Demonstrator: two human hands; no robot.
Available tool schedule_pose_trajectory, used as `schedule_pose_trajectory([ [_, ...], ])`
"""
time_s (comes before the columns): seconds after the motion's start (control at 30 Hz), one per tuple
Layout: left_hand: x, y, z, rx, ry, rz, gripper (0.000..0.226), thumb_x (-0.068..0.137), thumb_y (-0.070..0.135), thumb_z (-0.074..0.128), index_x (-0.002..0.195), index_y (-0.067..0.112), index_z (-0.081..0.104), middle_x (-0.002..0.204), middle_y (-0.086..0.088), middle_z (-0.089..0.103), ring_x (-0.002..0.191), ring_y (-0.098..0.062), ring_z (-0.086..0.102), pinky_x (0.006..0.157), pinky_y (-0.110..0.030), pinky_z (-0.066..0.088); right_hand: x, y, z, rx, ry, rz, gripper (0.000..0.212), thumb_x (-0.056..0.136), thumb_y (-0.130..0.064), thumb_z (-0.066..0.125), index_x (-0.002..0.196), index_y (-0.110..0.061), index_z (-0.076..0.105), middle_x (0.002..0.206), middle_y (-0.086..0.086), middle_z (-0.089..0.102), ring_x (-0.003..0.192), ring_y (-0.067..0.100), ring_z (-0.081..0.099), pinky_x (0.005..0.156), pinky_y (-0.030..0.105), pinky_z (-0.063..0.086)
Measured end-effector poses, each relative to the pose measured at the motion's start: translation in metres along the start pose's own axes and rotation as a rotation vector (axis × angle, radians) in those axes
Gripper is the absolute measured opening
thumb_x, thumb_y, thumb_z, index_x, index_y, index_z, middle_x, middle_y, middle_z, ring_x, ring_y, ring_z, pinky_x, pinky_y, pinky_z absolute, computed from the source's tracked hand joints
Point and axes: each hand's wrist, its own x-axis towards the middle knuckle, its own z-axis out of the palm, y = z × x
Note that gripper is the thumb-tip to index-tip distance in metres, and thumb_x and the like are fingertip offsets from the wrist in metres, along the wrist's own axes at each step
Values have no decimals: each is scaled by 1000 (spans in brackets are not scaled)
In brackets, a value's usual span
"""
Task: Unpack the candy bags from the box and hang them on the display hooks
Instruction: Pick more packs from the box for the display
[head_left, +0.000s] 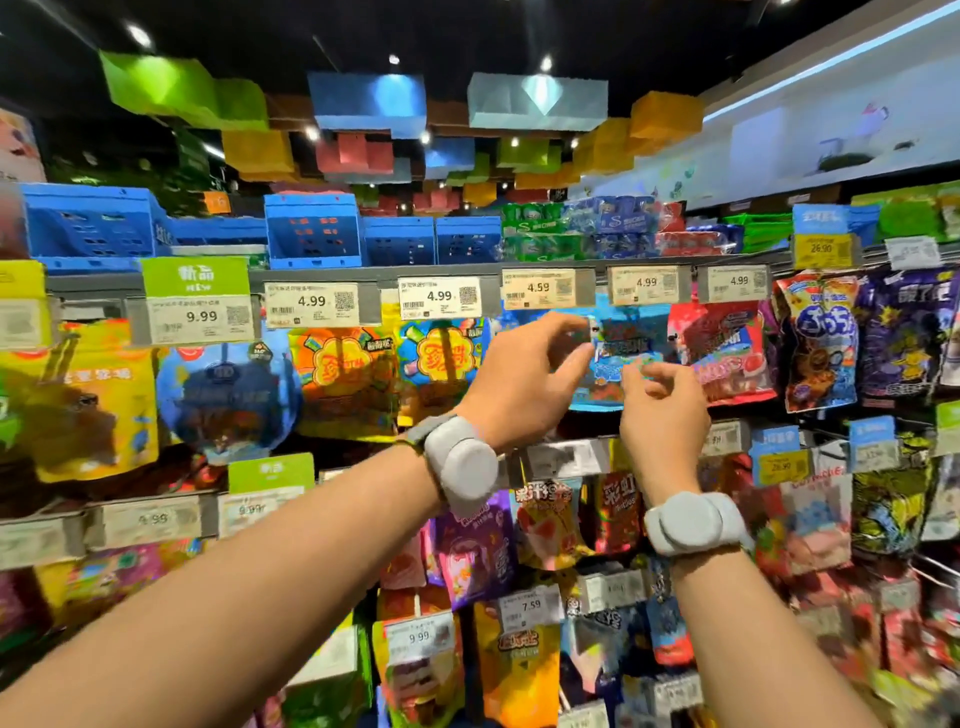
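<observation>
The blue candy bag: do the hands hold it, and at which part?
Yes. The left hand pinches the blue candy bag at its upper left edge; the right hand pinches its middle.

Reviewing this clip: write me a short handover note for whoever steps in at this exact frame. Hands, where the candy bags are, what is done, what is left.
Left hand: raised at the top row, thumb and fingers pinching the upper left part of the blue candy bag.
Right hand: fingers curled on the same bag's lower right part.
The bag sits under the 4.59 price tag, between the orange lollipop bags and the red candy bags. Whether it is already on its hook is hidden by the hands.
Done: neighbouring hooks carry bags.
Left: seat this bag if needed, release it, fetch the next. The box is not in view.
</observation>
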Motion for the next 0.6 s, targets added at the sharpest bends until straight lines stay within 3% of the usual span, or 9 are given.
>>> schedule_pose_trajectory([
  [0.13, -41, -28, -28, -296, 25, -312, 28, 86, 39, 61, 110, 26, 66, 97, 2, 73, 88, -15, 68, 81, -40, 57, -51, -19, 24, 72, -54, 14, 8, 94, -23, 64, 94, -16, 60, 73, -13, 59, 69, 11, 56, 71, 25, 43],
  [0.23, -77, -45, -55, -481, 63, -450, 19, 93, 24, 61, 111, 20, 64, 92, -5, 73, 74, -9, 67, 69, -30, 55, -98, -29, 43, 82, -81, 6, 8, 93, -23, 63, 92, -15, 64, 76, -10, 63, 70, 6, 58, 73, 28, 46],
  [0.33, -126, -65, -96, -558, 90, -538, 19, 97, 14, 57, 115, 11, 62, 93, -11, 72, 71, -7, 66, 61, -19, 49, -162, -43, 69, 87, -138, 52, 7, 92, -24, 62, 90, -18, 66, 78, -8, 65, 75, 11, 61, 74, 29, 47],
  [0.5, -194, -95, -162, -629, 69, -621, 12, 99, 13, 54, 108, 18, 59, 87, -4, 69, 68, -9, 64, 58, -24, 52, -262, -63, 109, 73, -210, 111, 8, 94, -24, 62, 86, -22, 65, 77, -15, 62, 72, -1, 56, 70, 23, 42],
  [0.6, -235, -115, -205, -632, 67, -673, 11, 99, 16, 52, 104, 23, 58, 85, 2, 68, 65, -5, 64, 59, -25, 52, -322, -70, 136, 90, -246, 154, 8, 94, -22, 61, 86, -22, 64, 77, -11, 63, 72, 6, 57, 73, 26, 46],
])
